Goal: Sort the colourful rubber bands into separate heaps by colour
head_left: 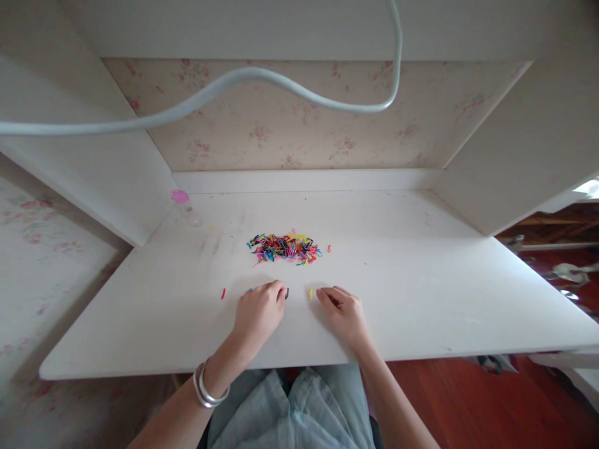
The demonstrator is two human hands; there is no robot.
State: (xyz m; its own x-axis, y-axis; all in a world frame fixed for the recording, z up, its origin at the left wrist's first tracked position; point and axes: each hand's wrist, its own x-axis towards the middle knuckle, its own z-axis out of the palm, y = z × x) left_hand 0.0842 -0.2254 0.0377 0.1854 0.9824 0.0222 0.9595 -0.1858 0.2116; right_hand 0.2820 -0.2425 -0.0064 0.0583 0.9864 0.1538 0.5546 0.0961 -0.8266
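A heap of small multicoloured rubber bands (285,248) lies in the middle of the white table. In front of it, a red band (223,293), a black band (287,293) and a yellow band (311,294) lie apart from one another. A bit of blue (251,289) shows behind my left hand (262,307), which mostly covers it. That hand is closed, its fingertips at the black band; whether they grip it is hidden. My right hand (344,312) rests just right of the yellow band, fingers curled and pinched together, their contents too small to make out.
A clear bottle with a pink cap (180,196) stands at the back left, near a tiny yellow piece (212,227). One loose pinkish-red band (329,248) lies right of the heap. A white cable (262,75) crosses overhead. White panels enclose the table (421,299) on both sides.
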